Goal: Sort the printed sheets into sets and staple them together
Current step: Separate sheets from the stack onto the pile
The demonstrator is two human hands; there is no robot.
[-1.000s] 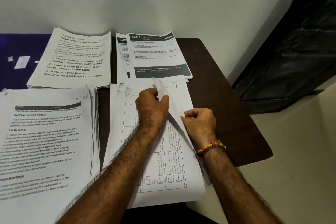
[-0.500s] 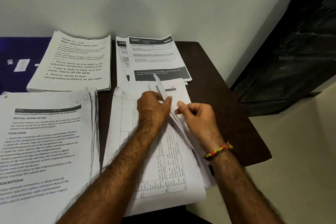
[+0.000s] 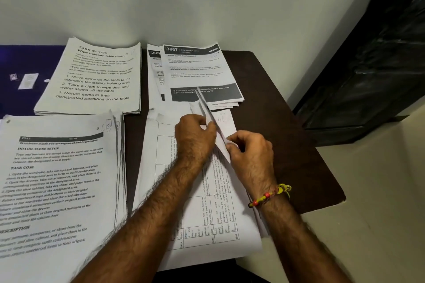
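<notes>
We were mid-sort: our left hand [image 3: 195, 136] and right hand [image 3: 249, 154] both pinched a lifted sheet [image 3: 210, 119] above the table-printed stack [image 3: 207, 202] nearest us; next, peeling it free cleanly.

Office-like corner: printed stacks [image 3: 90, 78] on small dark table [image 3: 287, 145], bare wall [image 3: 207, 2]

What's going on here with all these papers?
A person is sorting printed sheets at a dark table. Both hands work the table-printed pile in front: the left hand and right hand pinch a lifted sheet standing on edge. Three other stacks lie around it. No stapler is visible.
</notes>
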